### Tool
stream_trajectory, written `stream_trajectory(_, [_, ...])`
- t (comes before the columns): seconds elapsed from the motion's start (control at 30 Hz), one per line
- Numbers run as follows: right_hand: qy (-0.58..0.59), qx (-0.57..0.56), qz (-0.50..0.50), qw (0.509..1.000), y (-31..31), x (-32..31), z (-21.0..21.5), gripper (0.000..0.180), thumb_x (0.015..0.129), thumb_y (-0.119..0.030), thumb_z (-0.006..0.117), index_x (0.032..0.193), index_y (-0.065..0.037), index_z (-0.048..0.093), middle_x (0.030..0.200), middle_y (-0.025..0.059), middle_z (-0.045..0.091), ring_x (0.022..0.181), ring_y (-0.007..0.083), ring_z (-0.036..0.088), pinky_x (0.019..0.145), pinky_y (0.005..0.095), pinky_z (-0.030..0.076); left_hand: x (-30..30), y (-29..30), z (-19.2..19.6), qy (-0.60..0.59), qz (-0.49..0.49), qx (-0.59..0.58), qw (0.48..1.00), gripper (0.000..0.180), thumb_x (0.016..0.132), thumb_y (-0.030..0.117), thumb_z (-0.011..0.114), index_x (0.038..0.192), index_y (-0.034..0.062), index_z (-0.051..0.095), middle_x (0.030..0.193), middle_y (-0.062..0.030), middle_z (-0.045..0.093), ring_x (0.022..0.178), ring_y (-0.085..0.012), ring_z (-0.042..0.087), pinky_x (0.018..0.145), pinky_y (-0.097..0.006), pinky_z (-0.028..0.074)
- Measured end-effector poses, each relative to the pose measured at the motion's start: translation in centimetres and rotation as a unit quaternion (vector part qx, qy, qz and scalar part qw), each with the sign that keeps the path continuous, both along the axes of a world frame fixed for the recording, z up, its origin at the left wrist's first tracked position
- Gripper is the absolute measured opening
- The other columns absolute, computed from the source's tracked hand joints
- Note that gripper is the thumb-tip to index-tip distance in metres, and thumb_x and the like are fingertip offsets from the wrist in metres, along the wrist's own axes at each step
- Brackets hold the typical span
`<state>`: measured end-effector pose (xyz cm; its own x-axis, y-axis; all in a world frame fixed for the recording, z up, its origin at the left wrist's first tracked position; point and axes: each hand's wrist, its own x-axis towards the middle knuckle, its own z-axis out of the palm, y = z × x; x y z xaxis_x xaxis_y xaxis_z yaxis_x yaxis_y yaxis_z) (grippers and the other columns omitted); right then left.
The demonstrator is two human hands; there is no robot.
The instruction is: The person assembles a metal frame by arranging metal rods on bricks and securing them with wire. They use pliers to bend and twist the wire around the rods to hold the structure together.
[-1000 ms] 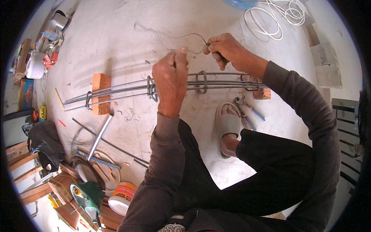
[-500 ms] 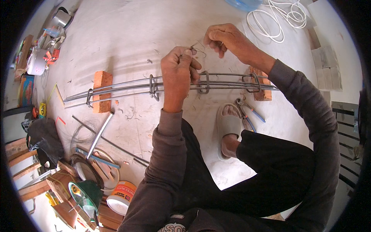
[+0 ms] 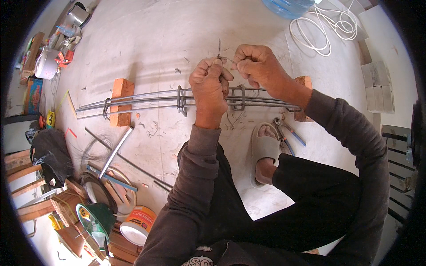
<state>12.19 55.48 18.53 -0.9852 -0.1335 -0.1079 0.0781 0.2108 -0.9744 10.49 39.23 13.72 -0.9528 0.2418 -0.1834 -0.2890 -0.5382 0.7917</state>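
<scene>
Tie wire (image 3: 220,54): pinched between clenched left hand (image 3: 211,86) and right hand (image 3: 255,66), directly above rebar bundle (image 3: 146,99) lying left-right across bricks.

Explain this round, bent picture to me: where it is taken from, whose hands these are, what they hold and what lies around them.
The picture comes from a wide fisheye camera worn on a person's head, looking down, so straight edges bend near the rim. The two bare hands are that person's own, in dark grey sleeves.

The left hand and right hand meet above a bundle of long grey steel bars and pinch a thin piece of dark wire between them. The bars rest on two orange bricks on the pale concrete floor.

Beside the person's foot in a beige sandal lie blue-handled pliers. A coil of white cable lies at the upper right, and tools and a round paint tub at the lower left.
</scene>
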Motion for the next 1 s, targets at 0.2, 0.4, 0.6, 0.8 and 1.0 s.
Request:
stream_trajectory(0.2, [0.203,0.197,0.011,0.959,-1.4,0.7,0.8,0.011,0.081,-0.012,0.063,0.080,-0.001,0.059,0.061,0.0089,0.054,0.053,0.0197,0.052,0.055,0.0338,0.044,0.4,1.9,-1.6,0.131,0.079,-0.089,0.984,0.013,0.098,0.009,0.057,0.098,-0.0002,0.067,0.064,-0.0037,0.061,0.044,-0.0031,0.044,0.038,-0.020,0.031])
stream_trajectory(0.4, [0.227,0.248,-0.011,0.942,0.2,-0.1,1.1,0.014,0.081,-0.015,0.063,0.080,-0.002,0.060,0.062,0.0133,0.055,0.052,0.0249,0.052,0.055,0.0377,0.044,0.5,0.5,-1.0,0.029,-0.076,-0.013,0.997,0.017,0.098,0.012,0.058,0.105,-0.0002,0.067,0.071,-0.0047,0.064,0.049,-0.0047,0.047,0.041,-0.020,0.034])
stream_trajectory(0.6, [0.135,0.112,-0.085,0.981,1.6,-0.8,0.2,0.014,0.085,-0.013,0.061,0.080,0.000,0.061,0.061,0.0043,0.054,0.045,0.0119,0.048,0.042,0.0312,0.038,0.1,0.6,-0.4,-0.056,-0.102,0.138,0.984,0.023,0.098,0.012,0.057,0.117,-0.0007,0.061,0.089,-0.0092,0.067,0.059,-0.0071,0.052,0.044,-0.022,0.040])
stream_trajectory(0.8, [-0.034,-0.013,-0.134,0.990,0.3,-0.4,-1.1,0.012,0.088,-0.009,0.058,0.081,-0.001,0.062,0.061,0.0010,0.053,0.042,0.0069,0.042,0.035,0.0250,0.029,-1.1,-0.5,-2.2,-0.044,-0.108,0.177,0.977,0.022,0.100,0.018,0.059,0.115,0.0010,0.061,0.090,-0.0083,0.068,0.060,-0.0085,0.055,0.048,-0.024,0.045])
stream_trajectory(1.0, [-0.025,-0.020,-0.071,0.997,0.5,0.7,-1.1,0.013,0.087,-0.009,0.057,0.078,-0.001,0.060,0.060,-0.0018,0.047,0.043,0.0051,0.037,0.037,0.0253,0.028,-1.1,-1.1,-2.8,-0.049,-0.126,0.141,0.981,0.024,0.099,0.026,0.063,0.104,0.0030,0.063,0.079,-0.0049,0.066,0.056,-0.0090,0.056,0.049,-0.025,0.048])
